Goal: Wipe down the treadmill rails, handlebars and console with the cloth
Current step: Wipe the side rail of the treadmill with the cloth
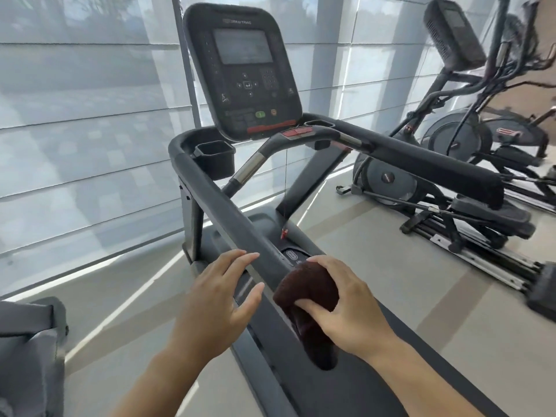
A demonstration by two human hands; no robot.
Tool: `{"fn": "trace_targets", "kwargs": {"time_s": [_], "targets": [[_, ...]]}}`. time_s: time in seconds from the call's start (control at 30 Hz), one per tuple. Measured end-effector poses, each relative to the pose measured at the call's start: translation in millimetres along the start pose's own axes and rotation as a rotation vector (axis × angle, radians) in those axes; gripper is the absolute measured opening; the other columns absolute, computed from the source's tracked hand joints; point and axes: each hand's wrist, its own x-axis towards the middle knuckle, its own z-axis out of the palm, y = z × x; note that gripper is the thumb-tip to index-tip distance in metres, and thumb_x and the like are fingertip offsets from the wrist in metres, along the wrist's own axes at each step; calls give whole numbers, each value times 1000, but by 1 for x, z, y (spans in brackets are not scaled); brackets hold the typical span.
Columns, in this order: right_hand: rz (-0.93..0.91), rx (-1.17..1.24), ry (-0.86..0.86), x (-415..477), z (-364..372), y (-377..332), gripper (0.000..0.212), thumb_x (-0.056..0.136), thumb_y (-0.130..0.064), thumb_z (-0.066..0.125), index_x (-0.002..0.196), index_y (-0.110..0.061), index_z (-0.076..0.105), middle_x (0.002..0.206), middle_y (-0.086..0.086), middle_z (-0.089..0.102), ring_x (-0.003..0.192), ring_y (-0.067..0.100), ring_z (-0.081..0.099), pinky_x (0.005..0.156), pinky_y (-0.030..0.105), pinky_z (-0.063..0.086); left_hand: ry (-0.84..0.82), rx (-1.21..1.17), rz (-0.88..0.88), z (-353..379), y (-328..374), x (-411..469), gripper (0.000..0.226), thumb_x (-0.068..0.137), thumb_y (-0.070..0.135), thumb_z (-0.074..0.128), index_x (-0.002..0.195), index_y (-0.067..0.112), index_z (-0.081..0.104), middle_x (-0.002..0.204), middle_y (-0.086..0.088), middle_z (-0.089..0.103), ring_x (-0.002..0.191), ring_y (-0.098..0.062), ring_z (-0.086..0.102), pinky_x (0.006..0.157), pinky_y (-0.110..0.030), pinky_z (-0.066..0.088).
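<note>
A treadmill (pixel 346 395) is seen set by a shaded window, with an elliptical trainer (pixel 451 188) parked well apart on its right side. The console (pixel 243 70) is raised at the far end, and from below it the left rail (pixel 228 212) and the right rail (pixel 421 164) are run back toward the camera, with the centre handlebar (pixel 301 136) bridged between them. The left hand (pixel 219 293) is held just beside the left rail with fingers released and spread; whether the rail is touched cannot be told. The right hand (pixel 352 308) is clenched around the dark brown cloth (pixel 307 290), which is draped over the near end of the left rail, the thumb pressed into it. No wipe marks can be made out anywhere, so what is done cannot be read from the surfaces. The left rail is judged to be the step in hand; the right rail, centre handlebar and console, all well apart from the cloth, are judged still to be wiped.
</note>
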Motion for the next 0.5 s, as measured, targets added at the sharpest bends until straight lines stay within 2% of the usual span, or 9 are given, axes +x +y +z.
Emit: {"fn": "trace_targets", "kwargs": {"time_s": [0.13,0.27,0.37,0.5], "targets": [[76,118,-7,4,-19,23,54,67,-45,77,113,-48,50,112,-29,57,105,-5,54,86,5,39,-9,-36,-2,16,14,13,48,83,56,39,126,36,49,124,26,45,112,8,40,90,-8,28],[113,201,-35,21,-37,61,57,66,-41,80,114,-50,52,110,-28,60,103,-3,58,84,5,41,19,-56,-51,39,30,41,45,82,56,40,123,40,49,122,31,43,111,11,40,87,0,27],[101,226,-88,46,-53,93,60,67,-39,80,118,-49,50,112,-27,59,107,-3,56,88,9,41,35,-10,-111,56,45,67,45,82,57,41,125,42,46,123,36,38,112,16,36,85,-7,32],[76,288,-248,89,-82,125,72,69,-35,81,130,-45,44,117,-35,53,113,-12,47,92,2,33,46,96,-283,72,81,94,44,87,57,40,127,40,45,123,33,36,109,11,36,84,-19,38]]}}
